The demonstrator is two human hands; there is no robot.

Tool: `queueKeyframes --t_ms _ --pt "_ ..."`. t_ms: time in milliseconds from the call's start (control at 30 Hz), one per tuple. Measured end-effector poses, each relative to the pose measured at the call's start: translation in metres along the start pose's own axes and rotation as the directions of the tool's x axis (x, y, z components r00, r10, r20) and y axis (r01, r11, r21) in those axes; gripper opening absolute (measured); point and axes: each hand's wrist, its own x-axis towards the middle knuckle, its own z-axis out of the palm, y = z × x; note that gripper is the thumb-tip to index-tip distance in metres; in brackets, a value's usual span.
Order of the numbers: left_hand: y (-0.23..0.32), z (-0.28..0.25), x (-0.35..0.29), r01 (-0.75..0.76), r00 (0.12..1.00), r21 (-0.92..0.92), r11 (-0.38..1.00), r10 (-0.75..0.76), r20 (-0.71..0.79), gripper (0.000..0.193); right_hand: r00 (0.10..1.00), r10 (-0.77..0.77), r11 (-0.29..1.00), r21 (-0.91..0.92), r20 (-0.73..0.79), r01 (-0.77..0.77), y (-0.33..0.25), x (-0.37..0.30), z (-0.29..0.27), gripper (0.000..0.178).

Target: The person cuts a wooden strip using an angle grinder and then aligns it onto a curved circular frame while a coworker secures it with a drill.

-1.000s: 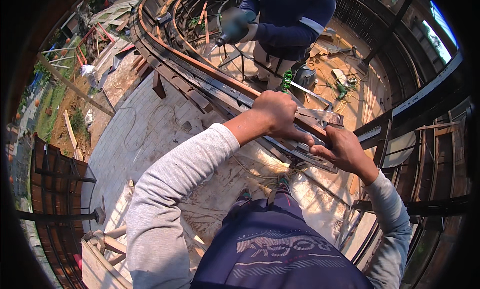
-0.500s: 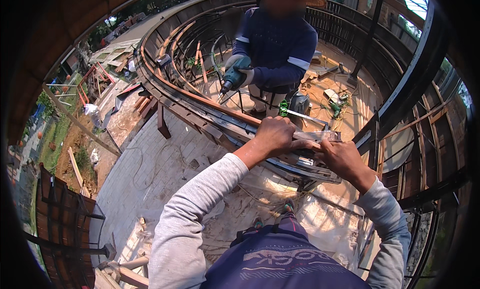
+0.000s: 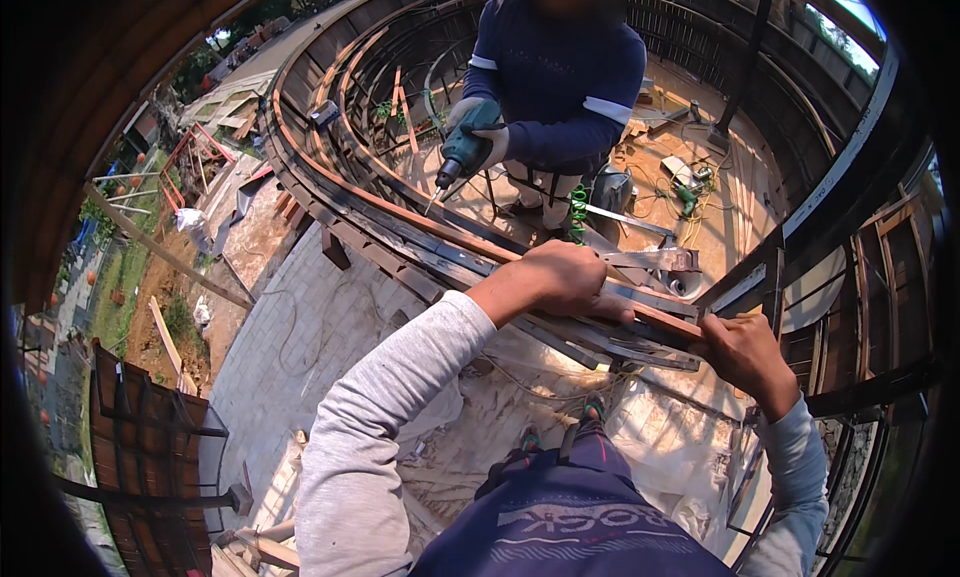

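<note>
The bare right hand (image 3: 745, 355) had moved away from the bare left hand (image 3: 565, 277), to the end of the long reddish-brown wooden strip (image 3: 662, 321). Both hands gripped it, on top of the curved dark frame (image 3: 440, 264).

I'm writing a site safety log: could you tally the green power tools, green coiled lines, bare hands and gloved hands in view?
Green-bodied power tools: 2 (teal-and-black drill held, green tool on floor)
Bright green coiled line: 1
Bare hands: 2 (left hand, right hand)
Co-worker's pale gloved hands: 2
Total: 7
</note>
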Motion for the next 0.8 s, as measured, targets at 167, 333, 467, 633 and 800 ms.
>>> queueKeyframes --t_ms 167,333,467,633,800 --pt "0.001 0.018 -0.003 0.012 0.990 0.014 1.000 -0.010 -0.139 0.089 0.999 -0.008 0.999 0.054 0.049 0.006 0.011 0.003 0.006 0.036" --pt "0.007 0.020 -0.002 0.059 0.987 0.034 0.998 -0.053 -0.154 0.089 0.997 0.007 0.998 0.068 0.070 -0.012 0.013 0.000 0.011 0.041" --pt "0.005 0.020 0.000 0.042 0.988 0.015 0.999 -0.039 -0.151 0.085 0.999 -0.008 0.995 0.097 0.039 0.004 0.019 -0.002 0.014 0.039" --pt "0.004 0.021 -0.003 0.027 0.979 0.040 0.999 -0.019 -0.204 0.083 0.997 -0.006 0.992 0.126 0.077 -0.004 0.021 0.003 0.010 0.036" --pt "-0.001 0.027 -0.003 -0.044 0.964 0.022 0.999 0.048 -0.260 0.081 0.993 0.016 0.997 0.078 0.118 -0.025 0.019 0.005 0.013 0.051"
